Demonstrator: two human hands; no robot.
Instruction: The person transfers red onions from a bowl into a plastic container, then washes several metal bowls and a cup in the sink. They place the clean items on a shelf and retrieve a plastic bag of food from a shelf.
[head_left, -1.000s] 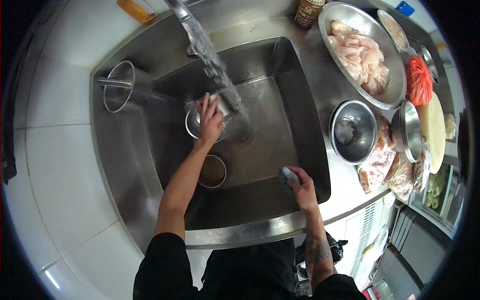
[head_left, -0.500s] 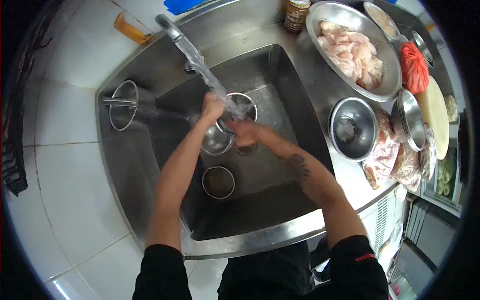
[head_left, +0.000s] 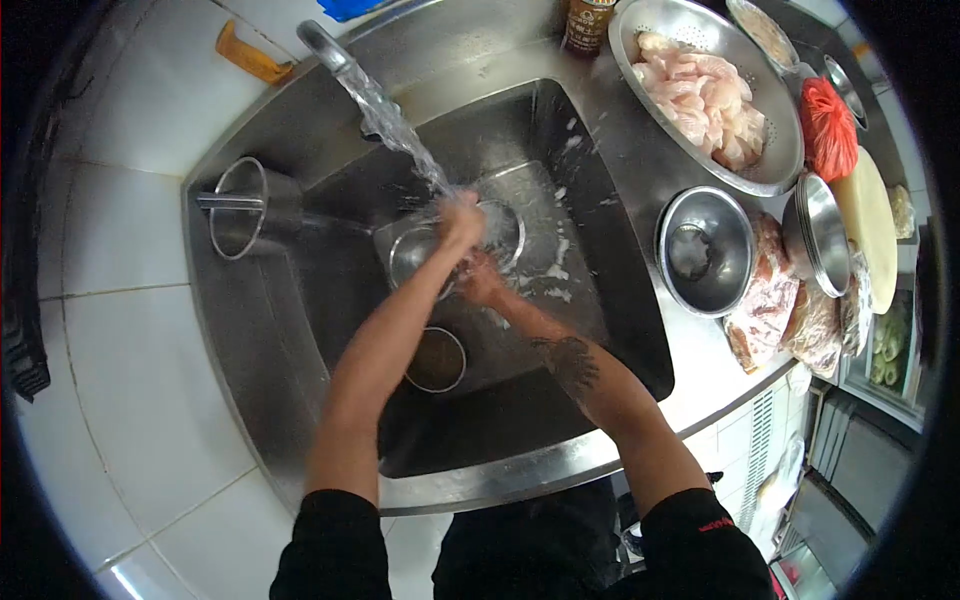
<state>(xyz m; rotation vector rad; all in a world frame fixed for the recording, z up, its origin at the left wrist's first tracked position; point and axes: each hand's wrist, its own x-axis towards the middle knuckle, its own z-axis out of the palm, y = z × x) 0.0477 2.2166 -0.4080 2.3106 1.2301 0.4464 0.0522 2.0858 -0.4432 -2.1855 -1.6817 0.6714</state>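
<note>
Both my hands are low in the steel sink (head_left: 520, 420), under the running water. My left hand (head_left: 460, 222) is in the stream itself, blurred, with its fingers hidden by water. Just below it, close to or touching it, is my right hand (head_left: 482, 278), whose fingers are also smeared. A round steel bowl (head_left: 517, 240) lies right behind my hands, partly covered by them and the splash. Another steel bowl (head_left: 403, 256) sits to the left, behind my left wrist. Nearer me, a round container (head_left: 437, 360) holding brownish liquid stands on the sink floor.
Water pours from the faucet (head_left: 325, 45). A cylindrical strainer (head_left: 238, 210) hangs at the left edge. On the right counter are a colander (head_left: 790, 165) of pale meat slices, a steel bowl (head_left: 706, 290), stacked bowls (head_left: 822, 235), a red bag (head_left: 828, 130), wrapped meat (head_left: 765, 300) and a jar (head_left: 588, 25).
My left hand has moved right and down in the stream; my right hand has drawn slightly lower. Water now splashes across the sink floor and right wall, leaving white patches.
</note>
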